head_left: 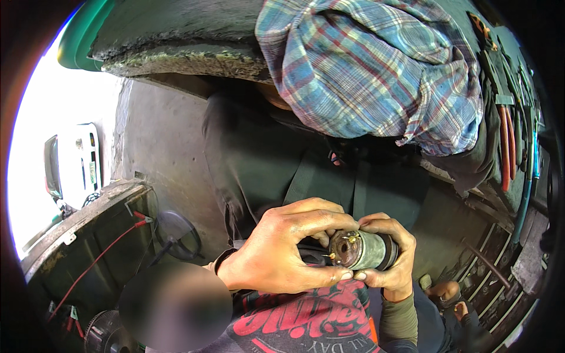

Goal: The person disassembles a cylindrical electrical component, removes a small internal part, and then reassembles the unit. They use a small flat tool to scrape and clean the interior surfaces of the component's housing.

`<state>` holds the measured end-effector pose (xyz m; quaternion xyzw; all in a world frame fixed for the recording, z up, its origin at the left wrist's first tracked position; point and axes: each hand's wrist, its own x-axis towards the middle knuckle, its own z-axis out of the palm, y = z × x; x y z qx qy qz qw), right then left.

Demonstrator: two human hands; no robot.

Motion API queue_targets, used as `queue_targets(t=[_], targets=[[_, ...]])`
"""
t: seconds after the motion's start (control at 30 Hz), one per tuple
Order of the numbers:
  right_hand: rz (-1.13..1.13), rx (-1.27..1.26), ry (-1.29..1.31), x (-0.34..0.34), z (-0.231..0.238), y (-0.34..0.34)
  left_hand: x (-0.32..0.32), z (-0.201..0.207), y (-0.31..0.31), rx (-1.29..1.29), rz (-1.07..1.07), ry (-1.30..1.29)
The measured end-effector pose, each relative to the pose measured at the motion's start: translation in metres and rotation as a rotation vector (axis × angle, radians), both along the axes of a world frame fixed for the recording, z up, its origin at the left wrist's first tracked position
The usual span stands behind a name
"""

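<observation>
Both my hands hold a short metal cylinder (371, 250) in front of my shirt. It has a grey-green body, a dark band at its right end and a brown left face with a round hole and small brass-coloured studs. My left hand (282, 247) grips the left end, with its thumb at the near edge and its fingertips at the far edge. Curled round the right end, my right hand (397, 253) has its thumb close beside the left thumb. The underside of the part is hidden.
A plaid cloth (365, 70) lies bunched across the far side, above a dark surface (265, 165). Red-handled tools (506, 147) hang at right, above a hammer (488, 265). A red cable (100, 259) with clamps crosses the left; a person's hand (462, 309) shows lower right.
</observation>
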<state>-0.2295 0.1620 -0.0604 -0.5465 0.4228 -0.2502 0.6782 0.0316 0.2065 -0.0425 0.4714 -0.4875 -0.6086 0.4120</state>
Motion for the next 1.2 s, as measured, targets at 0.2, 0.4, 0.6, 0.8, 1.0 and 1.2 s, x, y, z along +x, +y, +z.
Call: queue_targets(t=[0.2, 0.4, 0.6, 0.8, 1.0, 1.2], targets=[[-0.017, 0.035, -0.019, 0.001, 0.000, 0.003, 0.002, 0.001, -0.003, -0.012, -0.006, -0.048], [-0.001, 0.058, -0.039, -0.001, -0.004, 0.002, 0.003, -0.001, -0.004, 0.018, -0.008, -0.001], [0.004, 0.065, -0.067, 0.001, -0.009, 0.004, 0.003, 0.000, -0.001, 0.012, 0.008, -0.030], [-0.012, 0.085, -0.060, 0.002, -0.009, 0.004, 0.005, -0.005, -0.001, 0.039, -0.016, 0.027], [-0.091, 0.020, 0.111, 0.016, 0.002, 0.003, -0.010, -0.017, 0.006, 0.393, 0.113, 0.426], [-0.016, 0.033, 0.162, 0.026, 0.012, 0.004, -0.045, -0.058, 0.011, 0.599, 0.513, 0.743]])
